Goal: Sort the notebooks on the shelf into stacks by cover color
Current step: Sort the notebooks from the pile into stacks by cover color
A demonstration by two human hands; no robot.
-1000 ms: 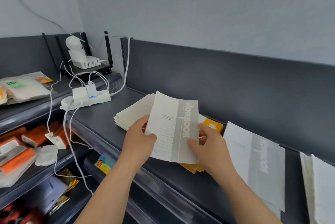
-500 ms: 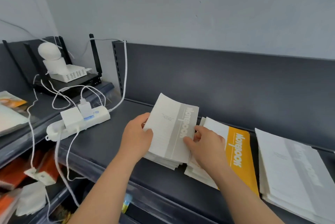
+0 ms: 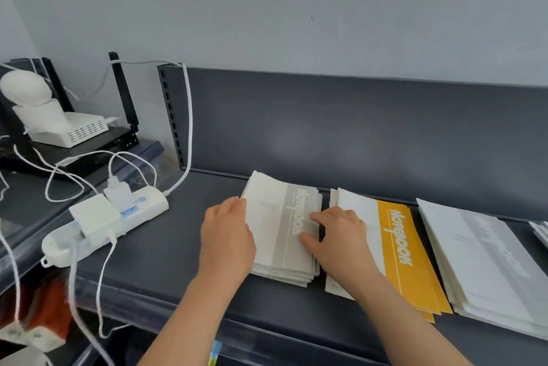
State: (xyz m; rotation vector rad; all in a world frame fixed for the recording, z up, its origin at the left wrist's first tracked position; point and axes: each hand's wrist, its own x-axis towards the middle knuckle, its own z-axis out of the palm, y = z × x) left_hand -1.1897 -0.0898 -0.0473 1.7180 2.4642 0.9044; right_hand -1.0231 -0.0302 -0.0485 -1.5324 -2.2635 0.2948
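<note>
Yellow-banded notebook stack (image 3: pixel 406 262) is lying flat, slightly fanned. Grey-banded stack (image 3: pixel 280 232) is lying flat just left of it, edges uneven. Second grey-banded stack (image 3: pixel 486 265) is lying flat just right of it.

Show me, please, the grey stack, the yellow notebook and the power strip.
grey stack (image 3: pixel 267 226): head view, pale part of the top cover.
yellow notebook (image 3: pixel 418 270): head view, the yellow band.
power strip (image 3: pixel 151 205): head view, its right end.

wall (image 3: pixel 296 10): pale grey, plain | shelf (image 3: pixel 184 250): dark grey | back panel (image 3: pixel 355 134): dark, upright
</note>
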